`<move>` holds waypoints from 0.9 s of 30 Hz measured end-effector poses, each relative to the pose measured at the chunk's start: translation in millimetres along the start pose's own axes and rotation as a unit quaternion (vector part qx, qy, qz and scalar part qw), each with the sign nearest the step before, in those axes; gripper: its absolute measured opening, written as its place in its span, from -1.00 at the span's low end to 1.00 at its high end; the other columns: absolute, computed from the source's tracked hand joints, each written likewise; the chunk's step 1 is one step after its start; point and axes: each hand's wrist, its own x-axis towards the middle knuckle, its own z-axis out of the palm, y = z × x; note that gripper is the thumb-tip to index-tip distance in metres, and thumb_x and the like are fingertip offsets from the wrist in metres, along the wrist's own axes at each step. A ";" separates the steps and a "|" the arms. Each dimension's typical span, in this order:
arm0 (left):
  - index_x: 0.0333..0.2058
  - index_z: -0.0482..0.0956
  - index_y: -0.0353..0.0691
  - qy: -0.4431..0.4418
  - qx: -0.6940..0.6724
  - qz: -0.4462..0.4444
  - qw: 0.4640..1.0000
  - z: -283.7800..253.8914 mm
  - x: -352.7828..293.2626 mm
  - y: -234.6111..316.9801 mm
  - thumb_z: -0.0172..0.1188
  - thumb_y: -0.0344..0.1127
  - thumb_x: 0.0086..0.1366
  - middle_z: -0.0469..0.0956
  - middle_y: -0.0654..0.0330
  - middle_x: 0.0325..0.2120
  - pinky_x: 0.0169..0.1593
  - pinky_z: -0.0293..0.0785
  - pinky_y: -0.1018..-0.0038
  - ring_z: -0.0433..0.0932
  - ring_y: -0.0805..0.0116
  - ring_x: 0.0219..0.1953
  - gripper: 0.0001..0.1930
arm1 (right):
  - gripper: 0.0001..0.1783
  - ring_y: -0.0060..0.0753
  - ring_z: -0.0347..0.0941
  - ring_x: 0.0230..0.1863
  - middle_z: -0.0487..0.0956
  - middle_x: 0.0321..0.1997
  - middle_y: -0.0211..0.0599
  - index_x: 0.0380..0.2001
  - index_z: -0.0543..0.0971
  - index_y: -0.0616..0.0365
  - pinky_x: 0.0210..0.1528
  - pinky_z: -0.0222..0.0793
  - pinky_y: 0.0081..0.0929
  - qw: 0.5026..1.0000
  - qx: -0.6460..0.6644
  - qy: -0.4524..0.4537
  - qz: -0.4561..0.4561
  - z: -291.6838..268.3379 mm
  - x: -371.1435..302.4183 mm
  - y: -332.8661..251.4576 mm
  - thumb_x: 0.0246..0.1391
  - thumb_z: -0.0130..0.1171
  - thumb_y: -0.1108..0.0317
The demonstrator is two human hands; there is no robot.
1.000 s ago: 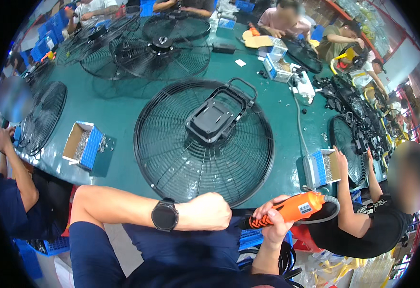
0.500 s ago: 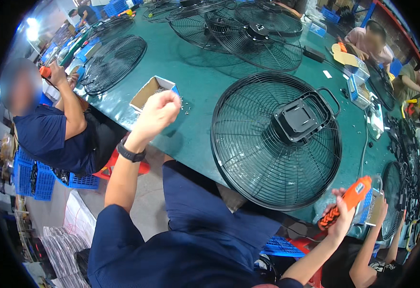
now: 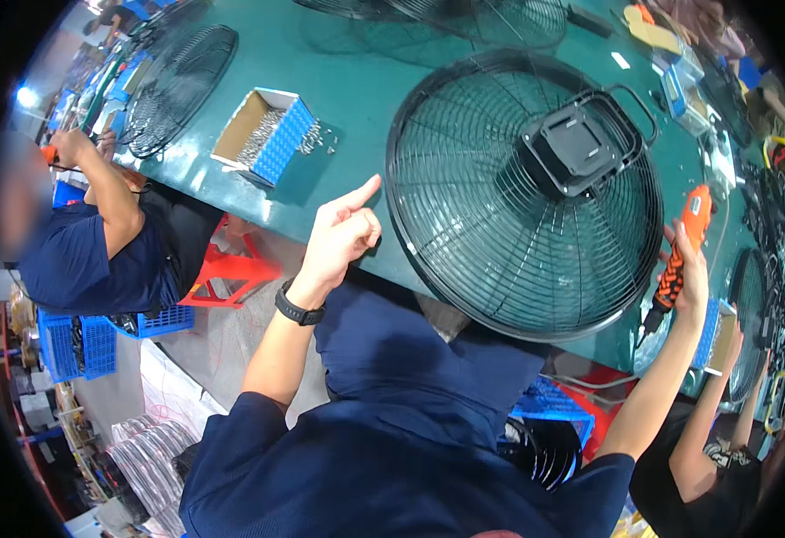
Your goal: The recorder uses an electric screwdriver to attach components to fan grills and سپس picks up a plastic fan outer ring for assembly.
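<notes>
A black wire fan grille (image 3: 464, 224) lies flat on the green table, with a square black motor housing (image 3: 573, 151) and a looped handle on top. My left hand (image 3: 340, 240) hovers at its left edge, index finger extended and the other fingers curled in. Whatever those curled fingers may hold is hidden. In my right hand (image 3: 694, 280) is an orange electric screwdriver (image 3: 696, 213), gripped beside the grille's right rim, its dark tip pointing down toward me. Left of the grille stands a blue and white cardboard box (image 3: 282, 143) full of small screws, with loose screws (image 3: 316, 138) beside it.
Another black grille (image 3: 182, 90) lies at the far left, near a seated co-worker (image 3: 97, 251). More grilles (image 3: 482, 18) rest at the back. Small boxes (image 3: 684, 94) stand at the right. A co-worker's arm (image 3: 711, 430) reaches in at the lower right beside another box (image 3: 722, 339).
My left hand has come away from the screw box toward the grille, its index finger now stretched out. My right hand has raised the screwdriver along the grille's right side. The view has shifted.
</notes>
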 end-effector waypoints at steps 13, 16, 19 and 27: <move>0.21 0.18 -0.28 0.023 0.166 0.021 0.986 9.5 4.0 -0.3 -0.12 -0.60 -0.04 0.37 0.34 -0.67 -0.58 0.08 0.75 0.19 0.69 -0.66 -0.30 | -0.48 -0.68 0.31 -0.64 0.34 -0.49 -0.54 -0.20 0.45 0.13 -0.68 0.32 -0.64 0.997 -0.068 -0.003 0.040 15.4 -6.0 -2.6 -0.14 0.35 0.04; 0.21 0.17 -0.28 0.014 0.166 0.025 0.986 11.5 5.0 -2.6 -0.12 -0.61 -0.04 0.37 0.34 -0.66 -0.56 0.11 0.74 0.20 0.68 -0.65 -0.29 | -0.45 -0.67 0.30 -0.65 0.33 -0.49 -0.52 -0.20 0.44 0.17 -0.68 0.34 -0.66 0.996 -0.078 0.004 0.032 14.6 -10.1 -5.6 -0.16 0.36 0.04; 0.22 0.18 -0.24 0.024 0.179 0.035 0.983 11.8 1.8 -3.6 -0.14 -0.56 -0.08 0.34 0.32 -0.67 -0.64 -0.02 0.76 0.15 0.67 -0.67 -0.27 | -0.44 -0.67 0.29 -0.65 0.33 -0.48 -0.52 -0.20 0.44 0.17 -0.67 0.34 -0.66 0.997 -0.069 -0.009 0.025 14.0 -3.8 0.2 -0.17 0.36 0.03; 0.24 0.08 -0.30 -0.007 0.173 0.036 0.984 12.6 0.3 -1.2 -0.14 -0.63 -0.01 0.37 0.34 -0.65 -0.51 0.21 0.71 0.23 0.66 -0.63 -0.28 | -0.45 -0.68 0.31 -0.63 0.35 -0.47 -0.52 -0.19 0.45 0.15 -0.66 0.33 -0.65 0.997 -0.064 -0.003 0.036 15.5 -5.4 1.5 -0.16 0.35 0.02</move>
